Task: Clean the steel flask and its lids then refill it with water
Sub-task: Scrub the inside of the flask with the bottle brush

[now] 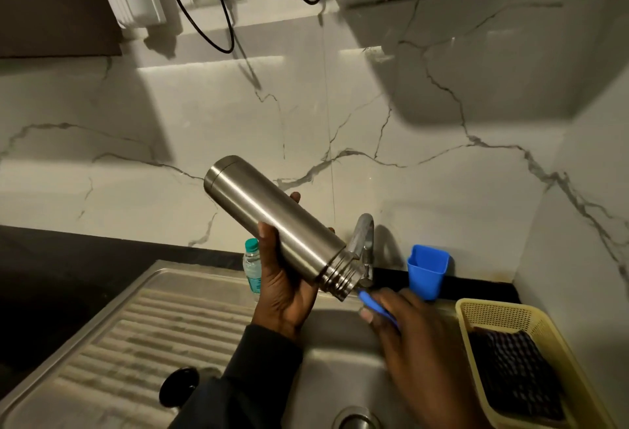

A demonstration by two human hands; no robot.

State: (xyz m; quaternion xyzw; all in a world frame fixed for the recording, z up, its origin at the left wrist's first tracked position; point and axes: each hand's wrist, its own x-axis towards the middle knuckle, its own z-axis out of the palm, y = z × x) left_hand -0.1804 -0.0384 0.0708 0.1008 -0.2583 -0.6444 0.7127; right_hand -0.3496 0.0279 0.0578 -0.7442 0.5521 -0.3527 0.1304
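We note the left hand [284, 287] gripping the flask [277, 222] mid-body, tilted mouth-down; the right hand [413, 333] pinches a blue brush [374, 306]. Smooth steel, likely slippery wet: hold mid-body.

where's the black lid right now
The black lid lies on the ribbed steel draining board at the lower left of the head view, left of the sink basin and beside the person's left sleeve.

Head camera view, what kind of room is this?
Most likely a home kitchen: a steel sink with ribbed drainboard, a tap against a marble-look backsplash, and a dish basket beside it.
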